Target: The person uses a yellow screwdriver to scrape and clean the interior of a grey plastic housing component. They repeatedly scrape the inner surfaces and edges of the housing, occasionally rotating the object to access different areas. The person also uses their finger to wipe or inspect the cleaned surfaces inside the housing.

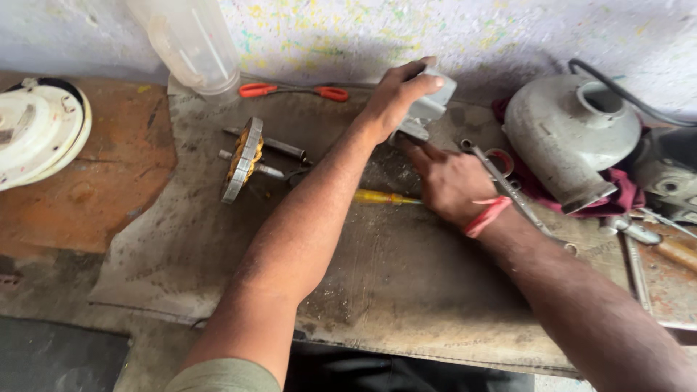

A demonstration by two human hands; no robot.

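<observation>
White round fan cover (pixel 36 131): lay at nine o'clock on the surface (pixel 406 276). Clear plastic jar (pixel 192 43): stood at eleven o'clock. Wound motor core on its shaft (pixel 243 160): lay just left of the forearms, untouched. Orange-handled pliers (pixel 294 90): lay by the wall. Left hand (pixel 392 98): grip clamped over the top of a small grey metal part (pixel 428 105), at twelve o'clock, steadying it. Yellow-handled screwdriver (pixel 385 197): lay under the arms. Right hand (pixel 450 181): fingers at the part's underside; whether closed on anything could not be told. Grey motor housing (pixel 566 134): rested on a red cloth (pixel 534 185) at two o'clock. Step judged: holding and adjusting the part; next move would need a firm hold.
</observation>
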